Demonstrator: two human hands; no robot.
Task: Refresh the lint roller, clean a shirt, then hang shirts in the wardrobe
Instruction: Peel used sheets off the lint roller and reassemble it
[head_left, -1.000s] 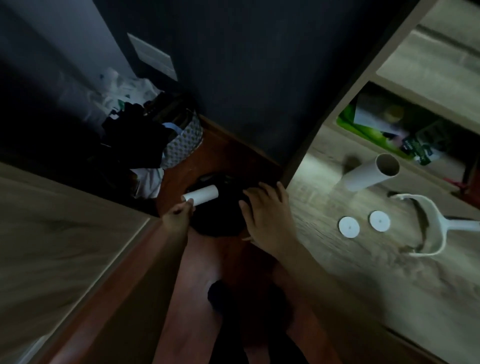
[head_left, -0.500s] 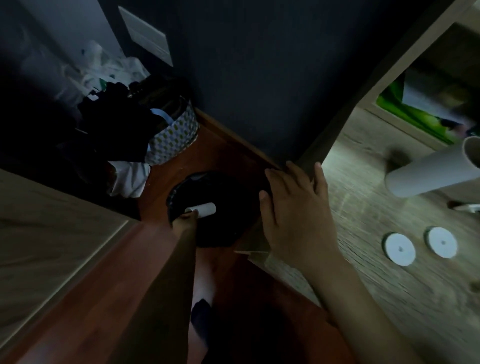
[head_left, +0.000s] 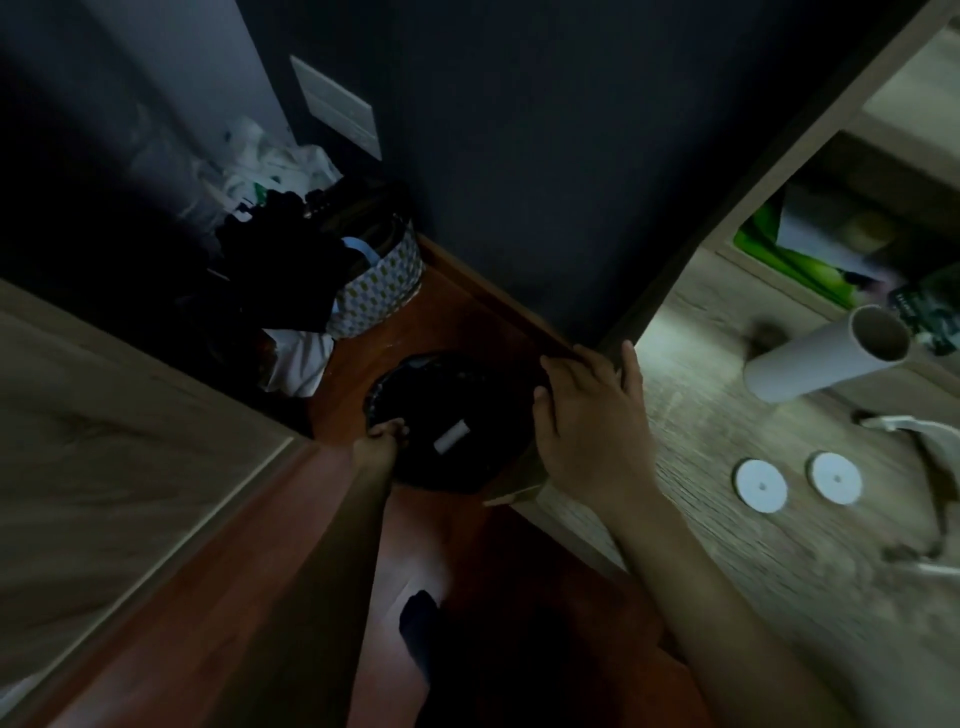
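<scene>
Below, small white paper roll (head_left: 451, 438) lies inside round black bin (head_left: 483, 400). Left hand (head_left: 382, 439) at its rim (grip unreadable, too dim); right hand (head_left: 592, 415) flat, fingers straight, on wood-grain counter (head_left: 727, 519) corner.

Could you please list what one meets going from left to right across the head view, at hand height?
left hand → small white roll in the black bin → right hand → first white disc → second white disc → white roller handle

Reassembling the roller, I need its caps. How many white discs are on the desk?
2. The left disc and right disc lie flat on the desk, side by side, apart. Others may be out of view.
</scene>
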